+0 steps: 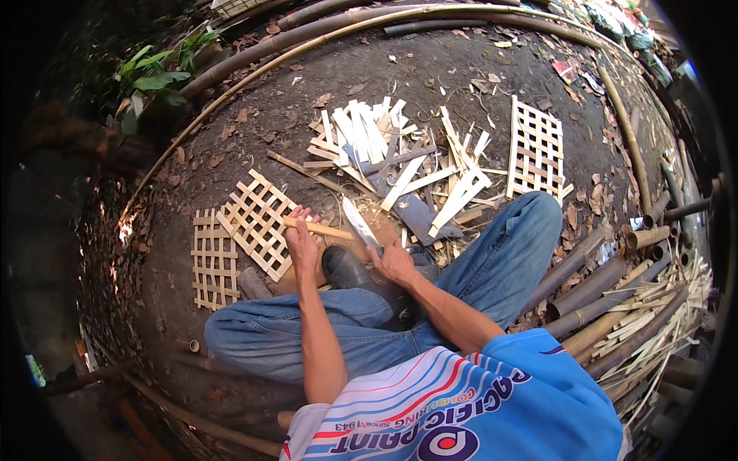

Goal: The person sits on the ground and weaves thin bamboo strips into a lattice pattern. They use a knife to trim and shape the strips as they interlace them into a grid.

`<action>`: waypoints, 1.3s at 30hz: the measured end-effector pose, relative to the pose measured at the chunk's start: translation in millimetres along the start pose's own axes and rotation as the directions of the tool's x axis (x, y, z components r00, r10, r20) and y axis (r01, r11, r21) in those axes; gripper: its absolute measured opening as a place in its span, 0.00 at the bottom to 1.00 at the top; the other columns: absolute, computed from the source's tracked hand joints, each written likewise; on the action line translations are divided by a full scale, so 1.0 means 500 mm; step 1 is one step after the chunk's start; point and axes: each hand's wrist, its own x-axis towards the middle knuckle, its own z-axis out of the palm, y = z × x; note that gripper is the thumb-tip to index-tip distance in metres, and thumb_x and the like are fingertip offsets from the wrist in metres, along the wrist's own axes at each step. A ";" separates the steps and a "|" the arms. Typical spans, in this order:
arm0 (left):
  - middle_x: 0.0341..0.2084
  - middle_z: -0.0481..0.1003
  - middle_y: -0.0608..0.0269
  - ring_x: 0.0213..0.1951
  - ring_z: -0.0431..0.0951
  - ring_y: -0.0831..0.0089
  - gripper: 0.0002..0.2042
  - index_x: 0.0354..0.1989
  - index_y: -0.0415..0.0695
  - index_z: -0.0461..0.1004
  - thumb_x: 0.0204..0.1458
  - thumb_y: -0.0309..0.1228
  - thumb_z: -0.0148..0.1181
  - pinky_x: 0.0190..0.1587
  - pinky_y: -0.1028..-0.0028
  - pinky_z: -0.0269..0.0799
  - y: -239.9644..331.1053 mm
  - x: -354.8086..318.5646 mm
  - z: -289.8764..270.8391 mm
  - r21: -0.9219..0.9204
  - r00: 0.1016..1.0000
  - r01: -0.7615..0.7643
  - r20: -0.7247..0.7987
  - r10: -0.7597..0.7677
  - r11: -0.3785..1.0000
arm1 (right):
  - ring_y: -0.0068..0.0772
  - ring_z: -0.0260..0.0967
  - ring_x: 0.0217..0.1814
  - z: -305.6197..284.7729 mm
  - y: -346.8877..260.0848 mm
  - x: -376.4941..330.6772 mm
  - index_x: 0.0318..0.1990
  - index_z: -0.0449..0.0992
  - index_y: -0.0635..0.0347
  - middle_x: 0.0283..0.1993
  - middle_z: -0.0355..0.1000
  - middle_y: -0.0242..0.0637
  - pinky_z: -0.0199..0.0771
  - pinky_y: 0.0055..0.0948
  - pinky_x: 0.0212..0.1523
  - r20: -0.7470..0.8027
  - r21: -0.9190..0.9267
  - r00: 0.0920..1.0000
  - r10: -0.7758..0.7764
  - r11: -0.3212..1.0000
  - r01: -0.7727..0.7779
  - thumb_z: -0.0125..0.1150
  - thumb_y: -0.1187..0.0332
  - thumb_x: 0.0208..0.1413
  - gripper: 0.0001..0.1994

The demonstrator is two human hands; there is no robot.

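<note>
My left hand [303, 240] is closed around a flat bamboo strip [332, 231], which sticks out to the right over my boots. In my right hand [396, 263] is a knife [357, 219], gripped by its handle. Its broad, pale blade points up and to the left, close to the strip's right end. Two woven bamboo lattices lie on the ground left of my left hand: a tilted one [265, 217] and a squarer one [215, 265], partly overlapping. Beyond the knife, cut bamboo strips [361, 129] are heaped over dark flat pieces [419, 217].
My dark boots [347, 269] and bent knees in jeans [503, 246] frame the work. Another lattice [536, 154] lies beyond my right knee. Bamboo poles [588, 303] and thin shavings [642, 319] are stacked at the right. A long curved pole [323, 37] crosses the far side, near green leaves [157, 73].
</note>
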 end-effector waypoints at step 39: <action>0.30 0.77 0.59 0.34 0.81 0.67 0.20 0.42 0.39 0.74 0.66 0.48 0.51 0.41 0.63 0.82 0.004 -0.019 0.011 -0.129 0.965 0.261 0.013 -0.261 0.957 | 0.16 0.56 0.18 -0.056 -0.042 0.029 0.33 0.72 0.56 0.18 0.61 0.23 0.56 0.22 0.20 0.409 0.736 0.864 -0.293 0.665 -0.123 0.50 0.45 0.67 0.22</action>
